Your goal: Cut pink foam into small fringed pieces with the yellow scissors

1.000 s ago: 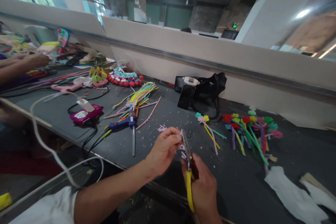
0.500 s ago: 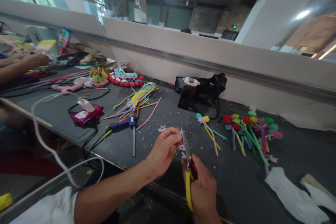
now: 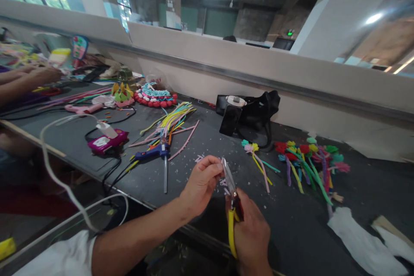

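Gripping yellow-handled scissors above the table, the right hand curls closed; the left hand pinches beside the blade tips, what it holds unclear. Behind lies a black bag, contents hidden.

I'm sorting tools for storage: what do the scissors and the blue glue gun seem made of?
Scissors: silvery, shiny blades suggest smooth metal; the evenly coloured yellow handle is perhaps smooth plastic. Blue glue gun: molded shape and solid colour suggest hard plastic, finish unclear.

Yellow-handled scissors tilt upward and slightly left, silver blades nearly together, near loose lilac pieces.
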Tool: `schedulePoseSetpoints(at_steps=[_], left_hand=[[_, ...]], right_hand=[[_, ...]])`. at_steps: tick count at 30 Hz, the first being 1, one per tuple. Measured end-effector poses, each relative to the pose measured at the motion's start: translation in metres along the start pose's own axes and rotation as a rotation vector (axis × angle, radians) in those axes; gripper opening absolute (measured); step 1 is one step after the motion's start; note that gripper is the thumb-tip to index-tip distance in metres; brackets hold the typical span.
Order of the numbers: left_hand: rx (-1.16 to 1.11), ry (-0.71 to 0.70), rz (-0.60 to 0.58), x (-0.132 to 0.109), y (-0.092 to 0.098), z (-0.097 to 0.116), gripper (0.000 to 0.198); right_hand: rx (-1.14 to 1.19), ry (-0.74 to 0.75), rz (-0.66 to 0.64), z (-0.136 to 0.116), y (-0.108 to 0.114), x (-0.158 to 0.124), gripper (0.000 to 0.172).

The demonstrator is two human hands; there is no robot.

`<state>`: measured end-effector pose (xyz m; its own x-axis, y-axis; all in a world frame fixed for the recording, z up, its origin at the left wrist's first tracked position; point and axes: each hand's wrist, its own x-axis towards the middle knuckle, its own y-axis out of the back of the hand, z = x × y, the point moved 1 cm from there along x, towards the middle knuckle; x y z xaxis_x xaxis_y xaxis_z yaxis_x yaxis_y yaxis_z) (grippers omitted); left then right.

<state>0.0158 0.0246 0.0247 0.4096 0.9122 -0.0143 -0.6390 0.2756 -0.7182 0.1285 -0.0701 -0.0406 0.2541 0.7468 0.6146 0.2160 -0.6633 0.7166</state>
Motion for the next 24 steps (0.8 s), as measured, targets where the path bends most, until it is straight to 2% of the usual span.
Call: schedulePoseSetpoints(at_steps=[17, 24], left_hand=[[0.073, -0.029, -0.001, 0.0004, 0.0016, 0.0008, 0.008], [0.144, -0.042, 0.016, -0.0017, -0.0011, 0.0034, 0.008]], right_hand=[[-0.014, 0.039, 0.013, 0.0017, 0.0011, -0.0007, 0.029], [0.006, -0.045, -0.026, -0.0004, 0.0032, 0.0016, 0.03]])
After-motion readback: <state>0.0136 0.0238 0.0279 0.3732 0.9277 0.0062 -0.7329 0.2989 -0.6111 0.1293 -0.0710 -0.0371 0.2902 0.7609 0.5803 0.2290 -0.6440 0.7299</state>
